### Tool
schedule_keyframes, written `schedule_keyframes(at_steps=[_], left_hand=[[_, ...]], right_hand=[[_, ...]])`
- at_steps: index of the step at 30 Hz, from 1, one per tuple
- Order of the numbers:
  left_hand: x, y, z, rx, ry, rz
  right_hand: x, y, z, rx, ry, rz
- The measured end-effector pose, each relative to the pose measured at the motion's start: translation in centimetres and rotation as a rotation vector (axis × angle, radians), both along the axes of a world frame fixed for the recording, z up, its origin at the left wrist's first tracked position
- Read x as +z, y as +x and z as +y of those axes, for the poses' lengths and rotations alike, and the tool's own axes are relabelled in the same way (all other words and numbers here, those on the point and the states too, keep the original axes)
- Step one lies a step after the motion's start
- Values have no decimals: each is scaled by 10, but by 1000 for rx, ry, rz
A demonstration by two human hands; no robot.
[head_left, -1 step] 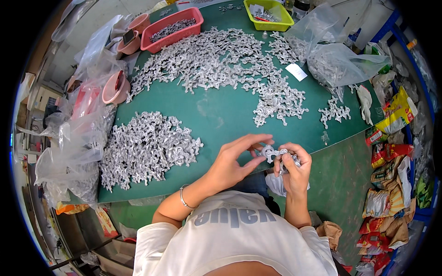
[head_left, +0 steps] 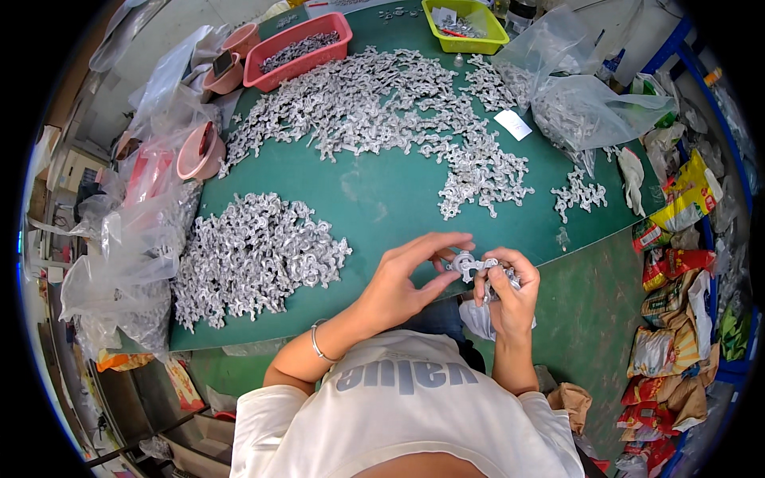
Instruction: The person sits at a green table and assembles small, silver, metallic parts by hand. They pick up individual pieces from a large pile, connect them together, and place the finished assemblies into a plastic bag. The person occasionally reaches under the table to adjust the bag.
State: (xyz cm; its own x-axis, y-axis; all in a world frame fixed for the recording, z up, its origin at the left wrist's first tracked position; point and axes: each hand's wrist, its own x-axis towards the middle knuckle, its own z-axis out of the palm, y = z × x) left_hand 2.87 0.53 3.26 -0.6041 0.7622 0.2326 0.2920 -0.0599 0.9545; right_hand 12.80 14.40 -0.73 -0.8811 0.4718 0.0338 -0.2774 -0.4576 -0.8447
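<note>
My left hand has its thumb and a curled finger at the near end of a small grey metal casting, with the index finger stretched out above it. My right hand closes around the casting's other end and has several more castings bunched in its fingers. Both hands are above the table's front edge. To their left on the green table lies a heap of similar castings. A larger spread of castings covers the far side, its right part reaching toward my hands.
Beyond the heap stand a pink basin and a yellow-green basin with small parts. Clear plastic bags of castings sit at right, beside a small cluster and a white glove. More bags line the left edge.
</note>
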Motion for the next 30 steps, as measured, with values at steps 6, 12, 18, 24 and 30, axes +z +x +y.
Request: schedule_keyframes(at_steps=[6, 12, 18, 24, 30], left_hand=[[2, 2, -3, -6, 34, 9], [2, 2, -5, -35, 98, -111], [4, 5, -7, -60, 137, -243], [5, 3, -6, -108, 174, -278], [6, -1, -3, -197, 203, -498]], right_hand=[[3, 2, -2, -6, 40, 72], [6, 4, -3, 4, 117, 143], [11, 7, -5, -5, 138, 185], [16, 14, -6, -53, 203, 221], [13, 17, -9, -85, 223, 251]])
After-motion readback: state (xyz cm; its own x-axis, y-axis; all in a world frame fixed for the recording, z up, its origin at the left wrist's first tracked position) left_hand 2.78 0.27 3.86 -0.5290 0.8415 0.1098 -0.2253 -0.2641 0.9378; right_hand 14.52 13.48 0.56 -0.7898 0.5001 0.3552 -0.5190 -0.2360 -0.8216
